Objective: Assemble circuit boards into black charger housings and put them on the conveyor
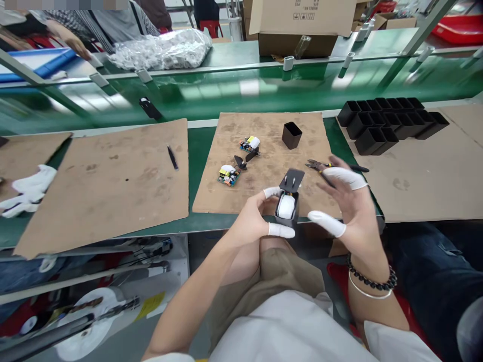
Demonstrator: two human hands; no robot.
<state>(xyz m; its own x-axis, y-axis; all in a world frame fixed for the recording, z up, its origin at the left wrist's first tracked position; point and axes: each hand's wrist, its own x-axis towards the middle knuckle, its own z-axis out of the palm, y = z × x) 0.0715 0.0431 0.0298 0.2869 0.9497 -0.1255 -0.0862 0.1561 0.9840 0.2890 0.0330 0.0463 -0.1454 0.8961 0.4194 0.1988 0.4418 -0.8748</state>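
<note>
While our left hand [258, 215] grasps the black case [287, 221] between thumb and finger, both tipped with white finger cots [281, 230], our right hand [355, 213] is released, its blurred fingers spread wide and its thumb aimed at the case but apart from it. So the case sits between our two sets of fingers, over the near edge of the cardboard mat [207, 193].

Its mouth faces up towards us, and its long axis runs away from our body, leaning slightly right. Just past our left fingertip, at the far end, is the lid [291, 181], its two metal prongs [294, 181] showing on the face turned to us. Beside the same fingers, the white part [287, 206] fills much of the mouth.

Well beyond our fingers, the large carton [304, 22] bears upside-down print that seems to read MODEL NO., with a row of symbols; its smaller lettering we cannot make out.

Nearer, the pliers [315, 164] lie just past our right fingertips, jaws to the left. Farther ahead of our left fingers stands another case [292, 136], open end up, and off to their left lie two circuit boards [228, 175].
</note>
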